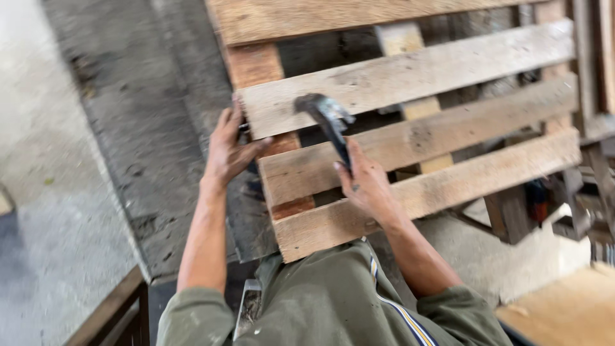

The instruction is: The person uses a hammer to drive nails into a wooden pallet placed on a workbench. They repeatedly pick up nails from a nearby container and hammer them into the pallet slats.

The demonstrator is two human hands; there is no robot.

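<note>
Floor: rough grey concrete (128,128) on the left side, dusty and stained, looks like a workshop yard.
Bottom left corner: edge of some dark wooden frame (112,314), can't tell what it belongs to.
Left hand (227,150): wrapped around the left end of a pallet slat, thumb lying over the top, fingers curled round the edge. Clamped on, not just resting.
Pallet (410,77): pale weathered wood, tilted up toward the camera, four slats running across with gaps between, reddish stringer (259,64) down the left end.
Hammer (330,122): dark head, blurry, raised just above the slat (416,134) between the two hands, so it's mid-swing I reckon.
Right hand (365,189): closed tight on the hammer handle, low on the grip, well apart from the left one.
Knee: olive trousers (333,301) with a striped side seam, pushed right up against the lowest slat.
Far right: more timber and clutter, too blurred to name, plus a light board (564,314) at the bottom.
Tip for this bit: I'd keep that left thumb back from the strike line, hold the pallet steady with the knee, and hit square near the stringer so the slat doesn't split.
</note>
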